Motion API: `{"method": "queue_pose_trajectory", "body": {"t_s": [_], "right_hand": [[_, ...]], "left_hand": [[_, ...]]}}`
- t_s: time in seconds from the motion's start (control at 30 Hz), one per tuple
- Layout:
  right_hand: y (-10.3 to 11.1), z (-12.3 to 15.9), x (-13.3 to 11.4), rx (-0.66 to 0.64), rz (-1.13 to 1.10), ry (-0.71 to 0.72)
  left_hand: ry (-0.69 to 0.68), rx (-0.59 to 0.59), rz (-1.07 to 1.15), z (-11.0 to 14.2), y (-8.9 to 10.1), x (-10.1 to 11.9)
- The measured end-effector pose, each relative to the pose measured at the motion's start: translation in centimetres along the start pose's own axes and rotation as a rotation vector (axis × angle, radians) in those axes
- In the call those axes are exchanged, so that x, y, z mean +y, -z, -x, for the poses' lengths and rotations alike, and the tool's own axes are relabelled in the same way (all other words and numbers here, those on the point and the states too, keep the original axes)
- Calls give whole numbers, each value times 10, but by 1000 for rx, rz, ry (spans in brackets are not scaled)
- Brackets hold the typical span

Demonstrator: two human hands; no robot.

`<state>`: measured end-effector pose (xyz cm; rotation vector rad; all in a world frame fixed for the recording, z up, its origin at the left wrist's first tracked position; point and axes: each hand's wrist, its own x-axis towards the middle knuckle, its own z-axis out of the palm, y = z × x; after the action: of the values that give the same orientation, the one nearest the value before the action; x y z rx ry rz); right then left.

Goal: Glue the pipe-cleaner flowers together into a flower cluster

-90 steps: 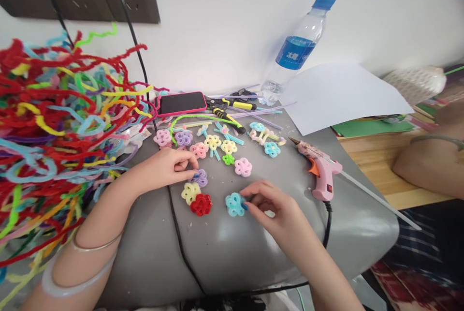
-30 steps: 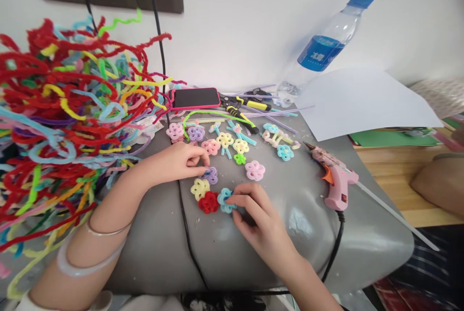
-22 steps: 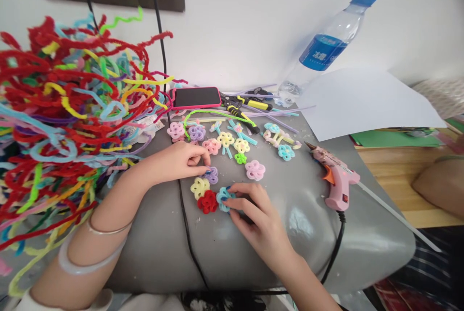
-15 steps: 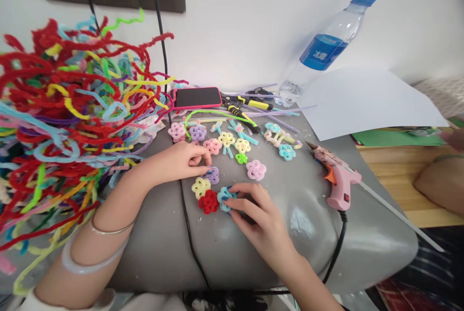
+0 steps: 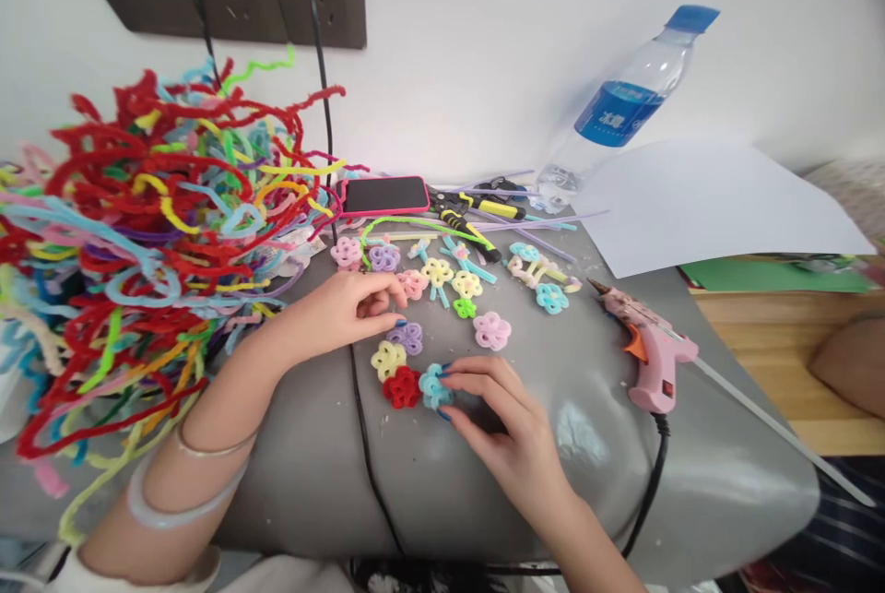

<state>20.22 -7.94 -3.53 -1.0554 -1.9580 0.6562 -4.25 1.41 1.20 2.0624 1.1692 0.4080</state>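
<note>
My left hand [image 5: 370,302], fingers curled, has a fingertip at the upper edge of a purple pipe-cleaner flower [image 5: 407,338] and its thumb and finger closed there. Between the thumb and fingers of my right hand [image 5: 484,399] is a light blue pipe-cleaner flower [image 5: 434,386], resting on the grey surface. A red flower [image 5: 402,387] lies just left of the blue one, touching a pale yellow flower [image 5: 388,361]. These flowers form a curved row. Up and to the right lies a pale pink flower [image 5: 492,331], with a small green flower [image 5: 465,308] beyond it.
A tangled pile of pipe cleaners [image 5: 166,233] rises at left. Behind the flowers lie a phone [image 5: 385,195] and yellow-black pliers [image 5: 470,229]. A pink glue gun [image 5: 654,353] sits at right, below white paper [image 5: 712,206] and a bottle [image 5: 619,113]. A black cable [image 5: 366,455] crosses the grey surface [image 5: 304,455].
The view has shifted slightly. My right fingers have drawn back from over the blue flower to its right edge. My left hand stays at the purple flower.
</note>
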Motion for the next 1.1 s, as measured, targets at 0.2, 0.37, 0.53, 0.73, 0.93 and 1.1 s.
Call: {"method": "queue_pose_trajectory", "body": {"t_s": [0.2,0.37,0.53,0.73,0.93,1.1], "right_hand": [[0,1,2,-21,-6,9],[-1,0,2,-25,18,20],[-1,-1,1,-36,45,16],[-2,-1,1,-27,56,26],[-4,-2,-1,-31,76,14],[-5,-6,-3,-48,112,12]], "left_hand": [[-130,344,-200,63,-30,31],[-110,547,-286,87,-84,37],[-110,689,-370,85,-104,33],[-63,682,-428,83,-103,31],[-6,678,-432,81,-105,28],[-7,683,-419,81,-104,28]]}}
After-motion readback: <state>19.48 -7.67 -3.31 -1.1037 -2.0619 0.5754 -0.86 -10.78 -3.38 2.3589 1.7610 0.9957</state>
